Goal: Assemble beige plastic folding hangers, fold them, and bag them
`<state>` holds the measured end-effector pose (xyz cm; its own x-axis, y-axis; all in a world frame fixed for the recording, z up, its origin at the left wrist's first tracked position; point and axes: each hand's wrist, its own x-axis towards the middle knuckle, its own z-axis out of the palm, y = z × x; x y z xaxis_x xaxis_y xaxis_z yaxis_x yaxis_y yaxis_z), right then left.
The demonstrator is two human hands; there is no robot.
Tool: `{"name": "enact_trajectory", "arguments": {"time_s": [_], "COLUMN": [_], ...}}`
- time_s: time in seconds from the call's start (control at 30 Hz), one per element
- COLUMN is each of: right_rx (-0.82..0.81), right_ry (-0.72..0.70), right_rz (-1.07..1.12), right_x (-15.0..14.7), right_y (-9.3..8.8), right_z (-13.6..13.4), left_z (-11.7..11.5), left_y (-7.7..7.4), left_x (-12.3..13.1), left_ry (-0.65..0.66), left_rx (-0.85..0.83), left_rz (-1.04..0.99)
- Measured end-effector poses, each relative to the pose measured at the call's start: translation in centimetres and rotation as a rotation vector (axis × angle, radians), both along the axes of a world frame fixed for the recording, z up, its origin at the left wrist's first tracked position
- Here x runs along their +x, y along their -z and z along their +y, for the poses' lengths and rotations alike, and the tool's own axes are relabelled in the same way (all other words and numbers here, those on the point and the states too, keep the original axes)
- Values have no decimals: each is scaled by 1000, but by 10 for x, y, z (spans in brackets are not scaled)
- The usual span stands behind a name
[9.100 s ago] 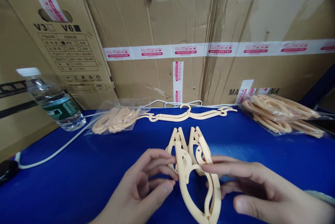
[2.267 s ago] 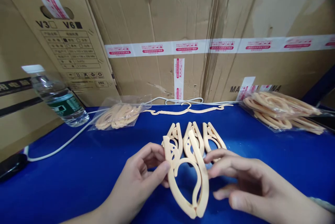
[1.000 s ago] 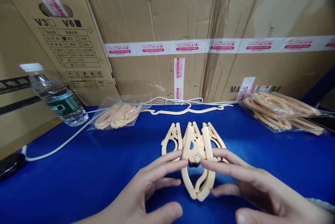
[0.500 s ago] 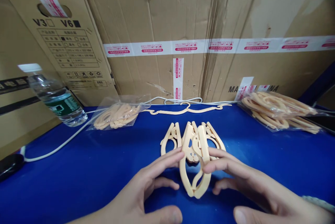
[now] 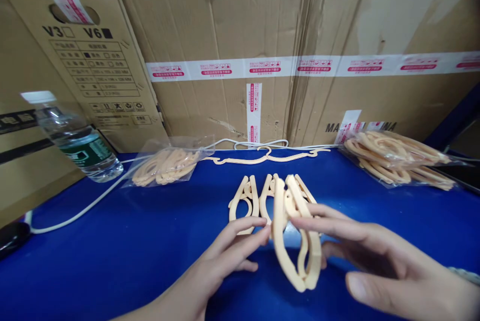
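Observation:
A beige folded hanger (image 5: 280, 241) stands tilted in front of me, its narrow joined end toward me. The fingers of my right hand (image 5: 378, 251) are on its right side, the index finger reaching across it and another fingertip behind its edge; the thumb is apart. My left hand (image 5: 232, 251) has its fingers stretched out, the tips close to the hanger's left side; whether they touch is unclear. Behind lie more folded hangers, one at the left (image 5: 233, 208) and others partly hidden (image 5: 264, 203).
An unfolded hanger (image 5: 249, 161) lies at the back by a white cable (image 5: 84, 216). Bagged hangers rest at left (image 5: 176, 166) and right (image 5: 390, 151). A water bottle (image 5: 84, 153) leans at left near a black object (image 5: 13, 236). Cardboard boxes (image 5: 210, 106) wall the blue table (image 5: 150, 241).
The folded hanger in front has shifted right and tilted, with my right hand moving along. My left fingertips have moved slightly right, and the left thumb has dropped out of sight.

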<state>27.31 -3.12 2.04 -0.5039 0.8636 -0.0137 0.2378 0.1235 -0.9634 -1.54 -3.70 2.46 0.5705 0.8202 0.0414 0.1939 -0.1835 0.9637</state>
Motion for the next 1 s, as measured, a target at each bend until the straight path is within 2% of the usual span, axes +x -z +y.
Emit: {"name": "enact_trajectory", "arguments": {"time_s": [0.13,0.23,0.37,0.43,0.67,0.8,0.9,1.0], "right_rx": [148,264,393,439,518,570,590,609], "right_ry": [243,372,213,143,33,-45,-53,-71], "right_rz": [-61,-258,-667,-780,-837,-849,-843,-819], "right_x": [17,37,54,57,66,65,60,53], "right_y": [-17,-21,-14,-11,-12,-8,-4,-2], "right_z": [23,43,56,55,45,39,34,32], "left_z": [3,6,7,7,5,5,5,6], "left_y": [-2,0,3,4,8,12,16,17], "left_x": [-4,-8,-12,-13,-12,-12,-13,-14], "left_ry": [21,43,44,31,-114,-115,-93,-47], "left_rx": [36,58,101,144,513,664,706,666], "left_rz": [-37,-67,-64,-40,173,319,392,505]}}
